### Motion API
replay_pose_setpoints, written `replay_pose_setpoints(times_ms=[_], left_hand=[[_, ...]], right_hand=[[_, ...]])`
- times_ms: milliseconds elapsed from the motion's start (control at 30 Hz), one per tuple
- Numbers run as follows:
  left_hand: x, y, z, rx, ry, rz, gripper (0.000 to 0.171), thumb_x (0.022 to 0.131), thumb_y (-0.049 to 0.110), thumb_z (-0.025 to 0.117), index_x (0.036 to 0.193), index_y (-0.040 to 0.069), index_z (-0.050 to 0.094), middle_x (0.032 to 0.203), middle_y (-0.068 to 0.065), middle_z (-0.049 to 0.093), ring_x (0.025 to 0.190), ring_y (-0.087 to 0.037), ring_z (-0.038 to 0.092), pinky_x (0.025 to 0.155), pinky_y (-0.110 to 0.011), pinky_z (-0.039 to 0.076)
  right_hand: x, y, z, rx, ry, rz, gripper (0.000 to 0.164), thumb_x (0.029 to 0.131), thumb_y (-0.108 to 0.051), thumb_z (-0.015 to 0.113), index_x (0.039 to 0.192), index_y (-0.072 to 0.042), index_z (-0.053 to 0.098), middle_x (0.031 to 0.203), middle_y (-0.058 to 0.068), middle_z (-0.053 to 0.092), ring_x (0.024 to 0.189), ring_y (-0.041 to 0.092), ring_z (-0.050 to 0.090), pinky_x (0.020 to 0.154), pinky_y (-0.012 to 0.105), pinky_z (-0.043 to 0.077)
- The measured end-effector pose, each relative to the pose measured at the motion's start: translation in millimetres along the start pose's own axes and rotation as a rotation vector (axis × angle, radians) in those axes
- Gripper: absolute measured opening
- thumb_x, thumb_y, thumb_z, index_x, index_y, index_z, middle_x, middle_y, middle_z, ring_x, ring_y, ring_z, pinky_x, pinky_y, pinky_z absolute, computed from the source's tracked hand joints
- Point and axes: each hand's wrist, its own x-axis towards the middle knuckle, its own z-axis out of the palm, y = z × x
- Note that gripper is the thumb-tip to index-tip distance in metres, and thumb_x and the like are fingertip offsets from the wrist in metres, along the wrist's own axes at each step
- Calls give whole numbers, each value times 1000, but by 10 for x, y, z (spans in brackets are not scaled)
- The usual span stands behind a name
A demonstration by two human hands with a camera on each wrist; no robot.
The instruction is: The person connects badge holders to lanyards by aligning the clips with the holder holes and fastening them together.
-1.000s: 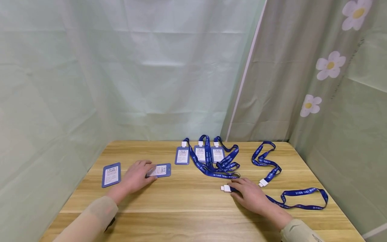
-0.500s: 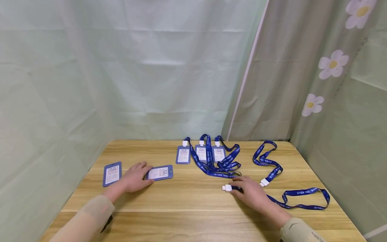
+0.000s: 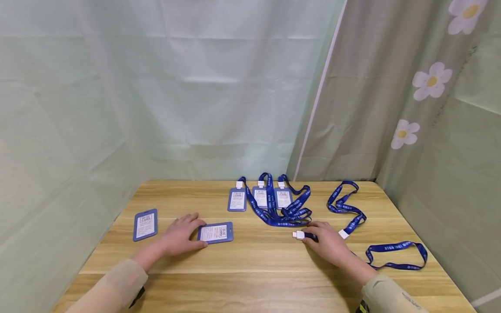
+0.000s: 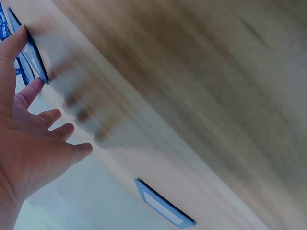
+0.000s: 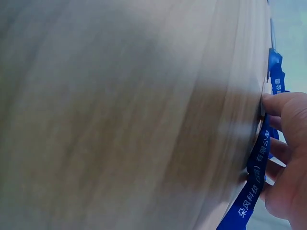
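Observation:
My left hand (image 3: 181,235) holds a blue ID card holder (image 3: 215,233) at its left end, thumb on the near edge and index finger on the far edge. The holder lies lengthwise, slot end to the right. In the left wrist view the other fingers spread away from the holder (image 4: 33,52). My right hand (image 3: 325,243) pinches a blue lanyard just behind its white clip (image 3: 299,235), which points left toward the card holder. In the right wrist view the lanyard strap (image 5: 254,179) runs under the palm; its loop (image 3: 397,248) lies to the right.
Another card holder (image 3: 145,224) lies at the left. Behind, three card holders (image 3: 237,200) with lanyards attached stand in a row, their straps (image 3: 287,221) bundled. A loose lanyard (image 3: 344,208) with a white clip lies at the back right of the wooden table (image 3: 235,282).
My left hand has shifted the card holder right and nearer to me. The thumb and index finger now span its edges. My right hand and the lanyard clip have moved slightly right and away.

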Motion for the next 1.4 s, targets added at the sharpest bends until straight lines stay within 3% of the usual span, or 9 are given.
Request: replay_pose_setpoints(times_ms=[467,767,1133,1400], left_hand=[[-82,61,49,-18,-11,-1,72,90,62,69,147,21,57,158,-26,37,144,-57,26,112,-78,16],[-74,296,183,-25,-7,-15,73,88,66,69,146,24,58,159,-23,37,145,-57,25,109,-82,13],[-30,731,328,-55,-49,3,71,88,64,70,147,28,58,162,-20,34,149,-51,23,110,-81,12],[-30,830,373,-71,-41,2,76,86,62,74,149,25,55,162,-19,34,149,-48,24,112,-79,11]], right_hand=[[-129,19,-69,48,-14,-11,38,91,-35,79,126,-20,75,140,15,61,132,42,51,109,61,39],[-145,-60,-60,116,-20,12,33,91,-32,79,121,-18,77,142,24,57,136,52,44,111,73,27],[-176,-229,45,106,-22,20,32,89,-33,81,118,-20,79,142,21,59,136,54,43,107,76,28],[-198,-269,71,125,11,23,36,86,-36,84,119,-22,78,139,17,61,136,51,45,109,75,27]])
